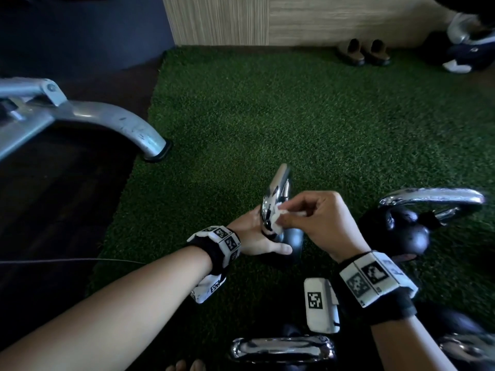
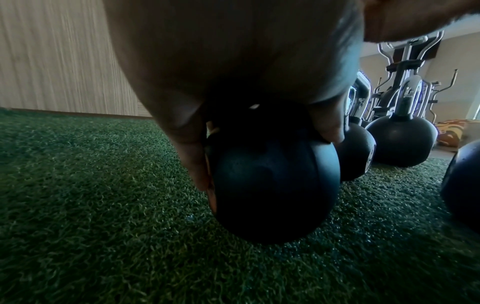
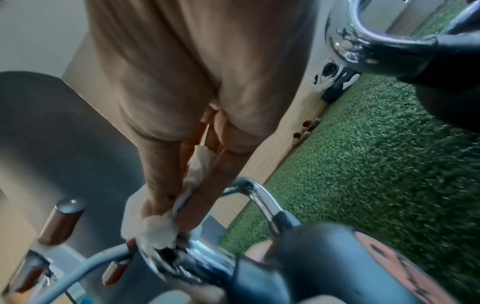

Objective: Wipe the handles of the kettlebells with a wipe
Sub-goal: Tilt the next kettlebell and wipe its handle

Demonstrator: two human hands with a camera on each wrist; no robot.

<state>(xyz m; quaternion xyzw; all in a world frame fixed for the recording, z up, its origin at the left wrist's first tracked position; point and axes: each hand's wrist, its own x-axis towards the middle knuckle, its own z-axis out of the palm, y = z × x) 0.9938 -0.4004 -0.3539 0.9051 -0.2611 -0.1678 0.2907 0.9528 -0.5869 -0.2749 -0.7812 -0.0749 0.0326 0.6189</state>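
A small dark kettlebell (image 1: 293,242) with a chrome handle (image 1: 278,188) stands on the green turf at the centre of the head view. My left hand (image 1: 254,238) grips it low down; in the left wrist view the thumb (image 2: 194,160) and a finger (image 2: 330,127) curl round the ball (image 2: 270,185). My right hand (image 1: 316,220) pinches a white wipe (image 1: 278,219) against the near side of the handle. In the right wrist view the wipe (image 3: 155,230) is bunched under the fingertips on the chrome handle (image 3: 262,201).
Other kettlebells stand close by: one to the right (image 1: 401,228), one near my feet with its chrome handle (image 1: 281,346) up, one at the bottom right (image 1: 468,344). A grey machine leg (image 1: 107,116) ends at the turf's left edge. Shoes (image 1: 364,52) sit by the far wall.
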